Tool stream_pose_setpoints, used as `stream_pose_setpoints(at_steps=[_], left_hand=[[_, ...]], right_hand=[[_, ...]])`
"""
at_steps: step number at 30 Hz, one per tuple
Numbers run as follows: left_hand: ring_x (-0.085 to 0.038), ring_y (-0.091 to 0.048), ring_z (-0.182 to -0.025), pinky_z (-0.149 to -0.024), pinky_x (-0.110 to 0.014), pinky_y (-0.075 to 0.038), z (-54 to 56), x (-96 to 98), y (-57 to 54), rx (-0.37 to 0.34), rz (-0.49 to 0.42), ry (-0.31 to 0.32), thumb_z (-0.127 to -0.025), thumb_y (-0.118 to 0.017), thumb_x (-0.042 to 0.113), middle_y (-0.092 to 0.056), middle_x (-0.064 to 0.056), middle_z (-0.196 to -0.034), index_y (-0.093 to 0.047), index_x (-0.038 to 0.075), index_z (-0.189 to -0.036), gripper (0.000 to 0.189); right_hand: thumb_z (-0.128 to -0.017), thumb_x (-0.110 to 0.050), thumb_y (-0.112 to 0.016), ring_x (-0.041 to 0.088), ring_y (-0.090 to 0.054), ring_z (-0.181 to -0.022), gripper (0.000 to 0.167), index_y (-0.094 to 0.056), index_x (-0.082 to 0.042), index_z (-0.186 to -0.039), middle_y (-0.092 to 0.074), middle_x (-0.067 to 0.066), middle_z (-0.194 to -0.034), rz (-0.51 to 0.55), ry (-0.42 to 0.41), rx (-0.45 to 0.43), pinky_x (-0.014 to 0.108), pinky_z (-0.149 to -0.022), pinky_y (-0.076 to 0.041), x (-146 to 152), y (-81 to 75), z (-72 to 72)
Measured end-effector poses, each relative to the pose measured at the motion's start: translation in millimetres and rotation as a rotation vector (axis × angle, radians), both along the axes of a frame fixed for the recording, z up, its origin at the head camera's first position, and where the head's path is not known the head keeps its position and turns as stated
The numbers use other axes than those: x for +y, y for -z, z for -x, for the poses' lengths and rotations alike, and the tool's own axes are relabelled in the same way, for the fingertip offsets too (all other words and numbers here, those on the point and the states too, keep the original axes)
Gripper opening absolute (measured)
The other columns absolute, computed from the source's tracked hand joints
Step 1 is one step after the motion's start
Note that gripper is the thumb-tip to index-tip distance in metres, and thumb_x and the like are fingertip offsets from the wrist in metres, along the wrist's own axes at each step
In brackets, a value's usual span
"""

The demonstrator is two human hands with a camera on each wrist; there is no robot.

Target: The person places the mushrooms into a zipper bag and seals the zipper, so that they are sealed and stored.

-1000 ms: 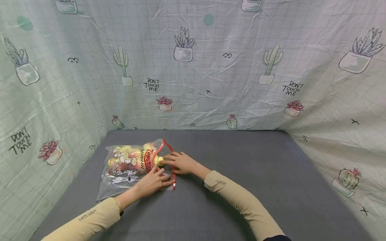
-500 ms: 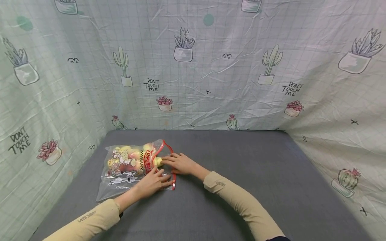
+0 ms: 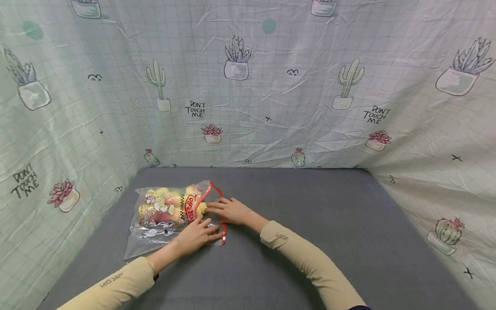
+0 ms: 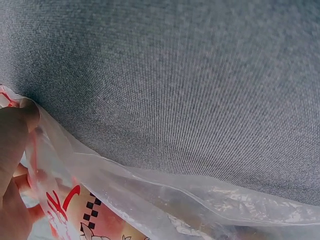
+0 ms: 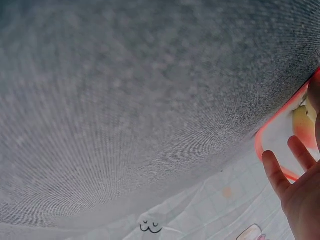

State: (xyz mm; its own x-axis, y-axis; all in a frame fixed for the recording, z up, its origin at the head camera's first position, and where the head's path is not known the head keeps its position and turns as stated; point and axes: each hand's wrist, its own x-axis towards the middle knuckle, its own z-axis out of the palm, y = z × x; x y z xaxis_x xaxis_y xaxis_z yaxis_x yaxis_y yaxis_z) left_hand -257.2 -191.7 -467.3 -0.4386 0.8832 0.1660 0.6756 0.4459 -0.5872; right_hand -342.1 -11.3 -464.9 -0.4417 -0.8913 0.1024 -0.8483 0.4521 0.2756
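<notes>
A clear plastic zip bag (image 3: 156, 234) with red lettering, cartoon prints and a red zip edge lies at the table's left. Several yellow-and-red round fruits, perhaps apples or peaches, show through it. My left hand (image 3: 195, 234) holds the near side of the bag's mouth, its fingers over the red edge. Inside the mouth is a yellow fruit (image 3: 201, 209). My right hand (image 3: 234, 211) reaches into the mouth with extended fingers that touch this fruit. In the right wrist view, two fingers (image 5: 274, 172) stand spread, away from the fruit (image 5: 303, 122), whose kind I cannot tell.
The grey cloth-covered table (image 3: 302, 219) extends to the right of the bag. Behind and at both sides hangs a pale curtain (image 3: 267, 86) printed with cacti and potted plants.
The right hand's fingertips have moved slightly left, and the yellow fruit at the mouth sits a little deeper in the bag. The left hand has stayed in nearly the same place.
</notes>
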Motion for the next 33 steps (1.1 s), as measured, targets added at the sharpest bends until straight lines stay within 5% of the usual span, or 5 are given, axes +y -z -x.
stream_pose_setpoints(at_steps=[10, 33], left_hand=[[-0.016, -0.049, -0.094, -0.085, -0.046, -0.043, -2.4, -0.1, -1.8, -0.006, 0.052, -0.075, -0.077, -0.060, 0.041, -0.057, 0.012, -0.119, -0.050, 0.038, -0.124, 0.049], [-0.017, -0.050, -0.096, -0.087, -0.047, -0.041, 3.4, -2.2, -1.4, -0.054, 0.030, -0.045, -0.077, -0.062, 0.039, -0.058, 0.011, -0.119, -0.051, 0.037, -0.124, 0.048]], right_hand=[[-0.082, -0.048, -0.052, 0.012, -0.042, -0.115, 0.068, -0.021, -0.033, -0.141, -0.026, -0.015, -0.145, -0.097, 0.045, 0.080, 0.028, -0.077, -0.045, -6, -0.1, 4.5], [-0.077, -0.059, -0.046, 0.008, -0.042, -0.116, 0.076, -0.013, -0.036, -0.142, -0.017, -0.018, -0.147, -0.284, 0.084, 0.227, 0.028, -0.084, -0.046, -19, -14.6, 2.0]])
